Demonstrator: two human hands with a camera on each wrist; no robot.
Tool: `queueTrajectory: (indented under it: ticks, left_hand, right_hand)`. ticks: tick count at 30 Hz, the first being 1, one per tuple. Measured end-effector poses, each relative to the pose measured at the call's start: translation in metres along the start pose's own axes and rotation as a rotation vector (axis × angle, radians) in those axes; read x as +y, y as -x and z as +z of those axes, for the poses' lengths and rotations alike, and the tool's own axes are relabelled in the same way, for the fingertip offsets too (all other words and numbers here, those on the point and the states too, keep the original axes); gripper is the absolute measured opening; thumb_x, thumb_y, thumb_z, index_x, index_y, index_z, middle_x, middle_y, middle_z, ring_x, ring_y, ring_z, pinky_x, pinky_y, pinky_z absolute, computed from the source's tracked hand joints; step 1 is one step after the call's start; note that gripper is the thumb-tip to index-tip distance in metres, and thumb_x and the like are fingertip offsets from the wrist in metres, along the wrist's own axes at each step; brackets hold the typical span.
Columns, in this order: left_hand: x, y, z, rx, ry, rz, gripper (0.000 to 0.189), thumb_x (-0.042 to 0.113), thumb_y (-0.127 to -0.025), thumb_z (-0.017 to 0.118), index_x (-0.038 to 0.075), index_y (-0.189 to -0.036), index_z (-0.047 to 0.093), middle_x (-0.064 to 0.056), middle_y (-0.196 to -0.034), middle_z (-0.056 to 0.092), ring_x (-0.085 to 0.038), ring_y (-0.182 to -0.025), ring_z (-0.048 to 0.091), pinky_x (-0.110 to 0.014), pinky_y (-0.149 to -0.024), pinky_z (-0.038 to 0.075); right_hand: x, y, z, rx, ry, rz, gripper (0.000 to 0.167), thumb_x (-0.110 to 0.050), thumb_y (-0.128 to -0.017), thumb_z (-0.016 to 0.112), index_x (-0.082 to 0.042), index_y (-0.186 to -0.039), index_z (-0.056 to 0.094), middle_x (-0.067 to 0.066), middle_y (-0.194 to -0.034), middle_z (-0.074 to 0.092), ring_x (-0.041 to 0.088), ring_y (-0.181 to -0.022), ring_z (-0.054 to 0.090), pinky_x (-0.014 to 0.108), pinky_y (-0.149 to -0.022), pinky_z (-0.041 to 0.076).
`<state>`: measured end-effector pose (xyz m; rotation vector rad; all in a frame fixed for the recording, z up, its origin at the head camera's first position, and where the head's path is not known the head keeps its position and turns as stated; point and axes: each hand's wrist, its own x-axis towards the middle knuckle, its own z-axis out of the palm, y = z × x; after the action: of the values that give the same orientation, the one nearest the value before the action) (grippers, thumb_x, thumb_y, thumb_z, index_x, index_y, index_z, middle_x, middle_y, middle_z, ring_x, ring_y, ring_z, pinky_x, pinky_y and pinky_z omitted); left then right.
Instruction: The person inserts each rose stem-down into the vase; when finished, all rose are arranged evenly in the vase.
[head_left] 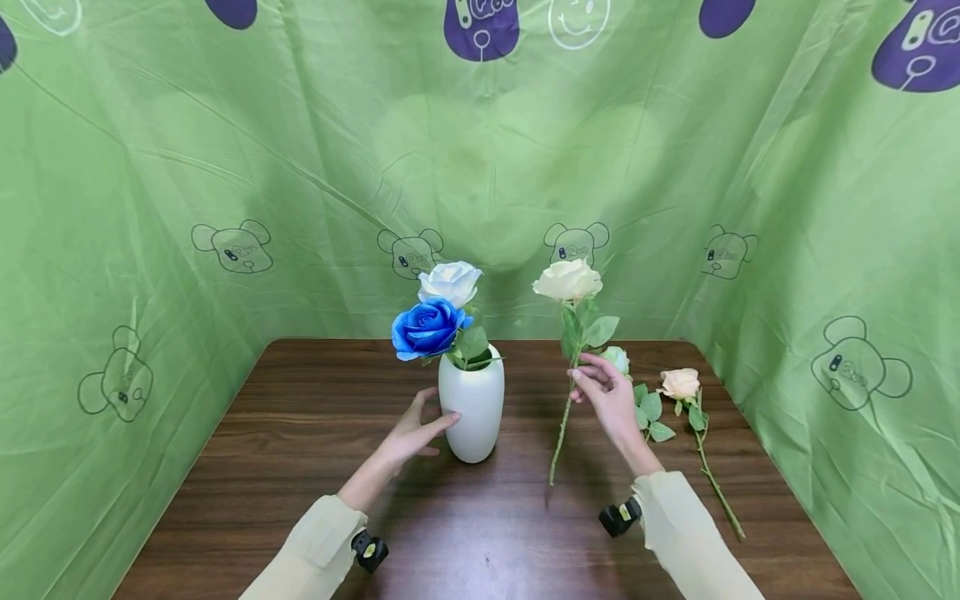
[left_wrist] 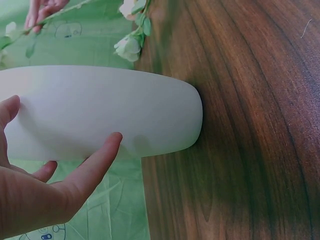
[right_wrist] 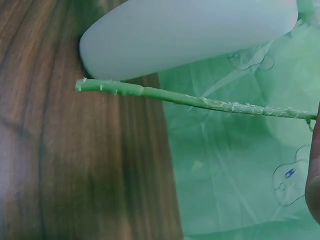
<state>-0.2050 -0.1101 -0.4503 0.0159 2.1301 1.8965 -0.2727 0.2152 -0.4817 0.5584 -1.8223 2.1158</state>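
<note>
A white vase point(head_left: 472, 417) stands upright, holding a blue rose point(head_left: 429, 327) and a white rose point(head_left: 451, 283) that lean left over its rim. My left hand point(head_left: 411, 429) is at the vase's left side, fingers spread and thumb laid over its front. The left wrist view has the thumb point(left_wrist: 100, 160) stretched straight across the vase's wall. To the right, my right hand point(head_left: 607, 396) pinches a cream rose point(head_left: 568, 282) by its stem below the leaves, bloom up. The bare lower stem point(right_wrist: 200, 101) hangs free, its cut end above the table in the right wrist view.
A peach rose point(head_left: 681, 383) lies on the dark wooden table point(head_left: 300, 425) at the right. Beside it, partly hidden by my right hand, is a pale greenish rose point(head_left: 617, 359) with leaves. A green printed cloth point(head_left: 487, 183) hangs around the table's back and sides.
</note>
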Motion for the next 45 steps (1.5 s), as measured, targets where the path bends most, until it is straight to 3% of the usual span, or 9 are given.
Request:
queueTrajectory:
  ticks: [4,7,11,17,27,32,36,45]
  left_hand:
    - [0.007,0.005,0.0,-0.015,0.014,-0.004,0.073,0.034,-0.08,0.065,0.012,-0.135,0.021,-0.027,-0.128,0.033,-0.046,-0.108,0.041,-0.051,-0.069,0.047]
    - [0.015,0.01,0.001,-0.028,0.016,0.001,0.071,0.03,-0.083,0.063,0.008,-0.135,0.02,-0.03,-0.127,0.032,-0.048,-0.108,0.04,-0.051,-0.069,0.047]
    - [0.013,0.009,0.001,-0.029,0.012,0.003,0.07,0.03,-0.083,0.063,0.009,-0.135,0.021,-0.03,-0.128,0.032,-0.047,-0.108,0.041,-0.051,-0.069,0.046]
    - [0.0,0.0,-0.001,-0.001,-0.005,-0.002,0.073,0.038,-0.079,0.064,0.014,-0.134,0.023,-0.026,-0.129,0.034,-0.043,-0.108,0.043,-0.051,-0.071,0.046]
    - [0.001,0.001,0.0,-0.006,-0.002,0.009,0.073,0.038,-0.08,0.064,0.013,-0.135,0.023,-0.027,-0.128,0.033,-0.044,-0.108,0.043,-0.052,-0.07,0.046]
    - [0.0,0.0,0.0,-0.006,-0.004,0.011,0.073,0.038,-0.08,0.064,0.013,-0.134,0.023,-0.026,-0.129,0.033,-0.045,-0.108,0.042,-0.052,-0.071,0.046]
    - [0.0,0.0,-0.001,-0.007,-0.003,0.011,0.074,0.038,-0.079,0.064,0.013,-0.134,0.022,-0.026,-0.129,0.033,-0.045,-0.108,0.042,-0.051,-0.07,0.046]
    - [0.004,0.003,0.0,-0.003,0.005,0.004,0.073,0.036,-0.08,0.064,0.014,-0.135,0.023,-0.026,-0.128,0.034,-0.044,-0.108,0.042,-0.05,-0.069,0.047]
  right_hand:
    - [0.007,-0.007,-0.001,-0.03,-0.137,-0.077,0.035,0.0,-0.083,0.06,0.001,-0.117,0.051,0.018,-0.092,0.062,0.021,-0.059,0.06,0.027,-0.051,0.05]
    - [-0.031,-0.006,0.022,0.078,-0.143,-0.086,0.033,-0.002,-0.081,0.062,0.005,-0.113,0.052,0.021,-0.088,0.062,0.02,-0.055,0.06,0.026,-0.05,0.05]
    - [-0.076,-0.01,0.049,0.238,-0.271,-0.044,0.025,0.004,-0.082,0.058,0.008,-0.106,0.051,0.02,-0.081,0.062,0.017,-0.052,0.058,0.024,-0.05,0.049]
    - [-0.105,-0.029,0.061,0.381,-0.484,-0.015,0.021,0.009,-0.083,0.054,0.004,-0.102,0.05,0.015,-0.078,0.061,0.015,-0.051,0.057,0.02,-0.05,0.048]
    - [-0.136,-0.063,0.068,0.536,-0.615,-0.081,0.027,0.001,-0.081,0.062,-0.002,-0.104,0.049,0.014,-0.081,0.057,0.014,-0.05,0.055,0.018,-0.048,0.046]
    - [-0.143,-0.071,0.076,0.542,-0.625,-0.138,0.027,0.001,-0.081,0.061,-0.001,-0.104,0.047,0.015,-0.082,0.056,0.016,-0.051,0.056,0.019,-0.049,0.047]
    - [-0.14,-0.07,0.088,0.5,-0.58,-0.144,0.029,0.003,-0.08,0.061,-0.001,-0.105,0.047,0.016,-0.083,0.058,0.018,-0.054,0.057,0.022,-0.052,0.049]
    - [-0.122,-0.056,0.119,0.293,-0.269,-0.219,0.025,0.001,-0.083,0.058,-0.004,-0.107,0.05,0.014,-0.084,0.061,0.018,-0.058,0.059,0.029,-0.058,0.051]
